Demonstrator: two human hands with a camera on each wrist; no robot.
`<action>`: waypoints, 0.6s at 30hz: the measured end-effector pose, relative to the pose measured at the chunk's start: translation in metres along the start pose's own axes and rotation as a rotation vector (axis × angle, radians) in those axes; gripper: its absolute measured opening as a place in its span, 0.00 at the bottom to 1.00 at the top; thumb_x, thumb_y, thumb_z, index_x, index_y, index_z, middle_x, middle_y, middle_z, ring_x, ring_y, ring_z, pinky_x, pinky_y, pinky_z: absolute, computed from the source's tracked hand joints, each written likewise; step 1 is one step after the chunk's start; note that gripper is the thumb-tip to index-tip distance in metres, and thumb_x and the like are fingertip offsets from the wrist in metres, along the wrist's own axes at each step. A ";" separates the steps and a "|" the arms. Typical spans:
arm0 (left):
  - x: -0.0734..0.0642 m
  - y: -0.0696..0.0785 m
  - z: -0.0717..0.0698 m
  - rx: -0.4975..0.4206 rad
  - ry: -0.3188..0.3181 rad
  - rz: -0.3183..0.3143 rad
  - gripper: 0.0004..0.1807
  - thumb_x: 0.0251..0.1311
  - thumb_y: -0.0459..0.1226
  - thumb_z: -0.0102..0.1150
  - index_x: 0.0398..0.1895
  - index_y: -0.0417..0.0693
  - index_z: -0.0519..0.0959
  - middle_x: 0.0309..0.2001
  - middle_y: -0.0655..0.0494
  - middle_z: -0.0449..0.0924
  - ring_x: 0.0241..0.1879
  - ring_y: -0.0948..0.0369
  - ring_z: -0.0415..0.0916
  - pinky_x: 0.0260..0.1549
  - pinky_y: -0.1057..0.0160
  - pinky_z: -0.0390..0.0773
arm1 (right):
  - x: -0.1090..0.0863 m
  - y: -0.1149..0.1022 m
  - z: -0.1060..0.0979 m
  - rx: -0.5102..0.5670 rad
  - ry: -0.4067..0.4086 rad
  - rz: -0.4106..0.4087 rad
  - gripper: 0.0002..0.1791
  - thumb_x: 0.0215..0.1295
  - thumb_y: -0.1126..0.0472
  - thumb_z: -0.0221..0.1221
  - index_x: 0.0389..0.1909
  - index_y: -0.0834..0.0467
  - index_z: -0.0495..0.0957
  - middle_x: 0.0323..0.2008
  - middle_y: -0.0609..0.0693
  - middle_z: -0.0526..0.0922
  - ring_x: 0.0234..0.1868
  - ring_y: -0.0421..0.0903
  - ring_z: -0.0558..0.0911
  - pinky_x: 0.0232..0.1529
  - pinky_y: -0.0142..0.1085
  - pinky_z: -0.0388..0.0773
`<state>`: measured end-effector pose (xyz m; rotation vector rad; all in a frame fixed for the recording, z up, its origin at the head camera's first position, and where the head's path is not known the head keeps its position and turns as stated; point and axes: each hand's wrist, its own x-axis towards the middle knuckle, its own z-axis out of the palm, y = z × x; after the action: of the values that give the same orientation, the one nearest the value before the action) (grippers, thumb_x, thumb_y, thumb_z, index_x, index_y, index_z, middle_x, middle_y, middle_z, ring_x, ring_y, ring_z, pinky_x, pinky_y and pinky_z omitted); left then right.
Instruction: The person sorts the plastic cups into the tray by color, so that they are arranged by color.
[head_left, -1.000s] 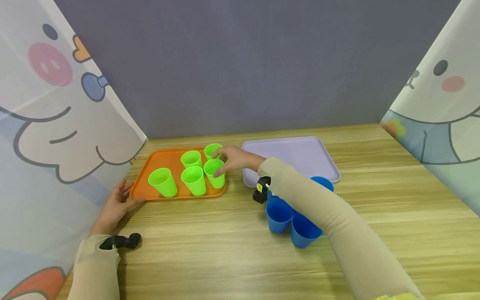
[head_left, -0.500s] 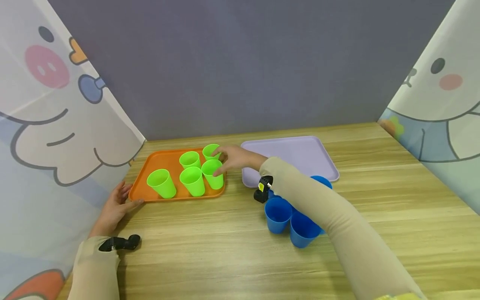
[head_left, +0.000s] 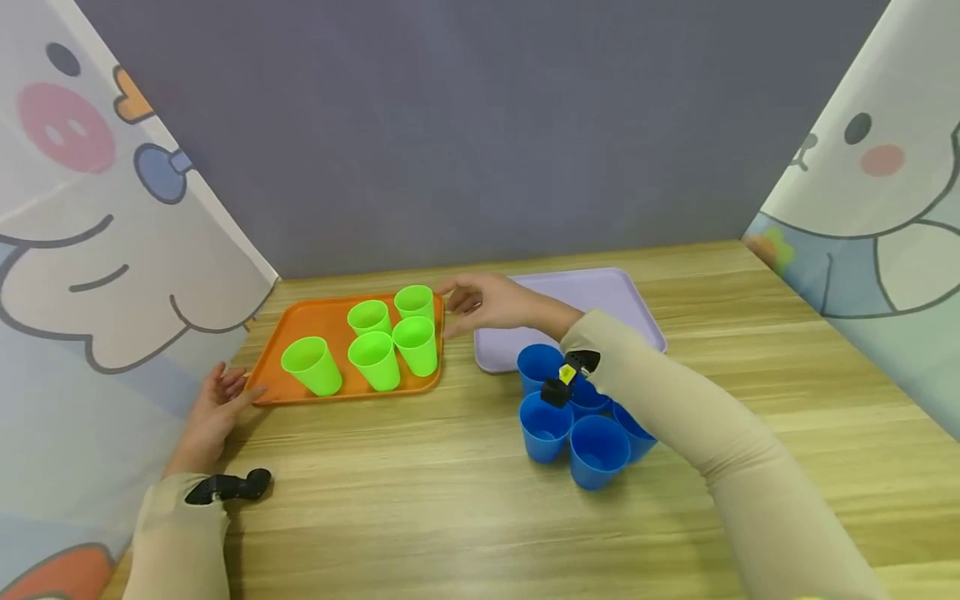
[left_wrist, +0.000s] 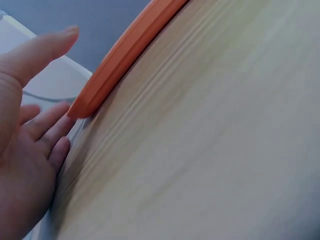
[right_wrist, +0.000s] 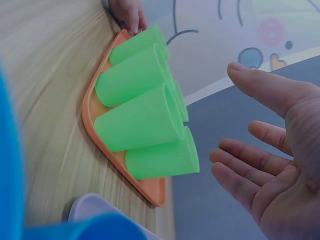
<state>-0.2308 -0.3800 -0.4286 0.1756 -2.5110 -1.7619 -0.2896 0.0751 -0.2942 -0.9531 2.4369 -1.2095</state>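
My left hand [head_left: 210, 417] is at the front left corner of the orange tray [head_left: 318, 318], its thumb tip over the rim in the head view. In the left wrist view its relaxed fingers lie beside the tray's corner [left_wrist: 87, 105], the thumb lifted off. Several upright green cups [head_left: 375, 367] stand on this tray, most grouped at its right side, one apart at the left. My right hand [head_left: 491, 302] hovers beyond the tray's right edge, fingers spread and holding nothing. In the right wrist view a gap shows between it and the nearest green cup [right_wrist: 140, 120].
A lilac tray [head_left: 600, 296] lies right of the orange one, partly behind my right forearm. In front of it, several blue cups [head_left: 543, 437] stand close together on the wooden table [head_left: 405, 500], some under my sleeve. A grey wall panel [head_left: 480, 133] rises behind.
My right hand has drawn back to the right, away from the green cups, uncovering more of the blue cups. My left hand stays at the tray's corner. The head view has shifted slightly.
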 end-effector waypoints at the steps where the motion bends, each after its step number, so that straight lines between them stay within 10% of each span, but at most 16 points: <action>1: 0.000 0.002 0.002 -0.030 0.049 -0.016 0.53 0.71 0.39 0.57 0.78 0.44 0.25 0.74 0.47 0.54 0.75 0.55 0.46 0.63 0.78 0.56 | -0.004 0.000 -0.002 -0.003 0.010 -0.008 0.35 0.59 0.60 0.71 0.66 0.63 0.71 0.54 0.59 0.81 0.57 0.53 0.79 0.59 0.39 0.76; 5: -0.002 0.018 0.007 -0.165 0.266 -0.067 0.53 0.66 0.35 0.62 0.80 0.51 0.32 0.58 0.69 0.64 0.68 0.62 0.55 0.59 0.79 0.61 | -0.022 0.001 -0.013 0.009 0.040 -0.030 0.33 0.58 0.61 0.71 0.64 0.62 0.71 0.53 0.58 0.81 0.56 0.53 0.80 0.58 0.41 0.77; 9: -0.003 0.041 0.013 -0.207 0.391 -0.037 0.52 0.63 0.34 0.65 0.80 0.54 0.39 0.55 0.71 0.66 0.64 0.66 0.60 0.54 0.80 0.64 | -0.044 0.002 -0.025 0.022 0.063 -0.017 0.34 0.58 0.61 0.71 0.65 0.61 0.71 0.53 0.57 0.81 0.56 0.53 0.80 0.60 0.43 0.76; 18: -0.019 0.100 0.042 -0.365 0.438 0.260 0.47 0.57 0.25 0.67 0.76 0.51 0.52 0.58 0.59 0.69 0.59 0.64 0.66 0.48 0.74 0.67 | -0.094 0.010 -0.048 0.020 0.149 -0.036 0.33 0.58 0.66 0.71 0.64 0.65 0.70 0.54 0.59 0.81 0.57 0.55 0.80 0.59 0.45 0.76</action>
<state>-0.2227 -0.3046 -0.3487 0.1791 -1.7959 -1.7992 -0.2469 0.1705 -0.2776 -0.9362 2.5253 -1.3598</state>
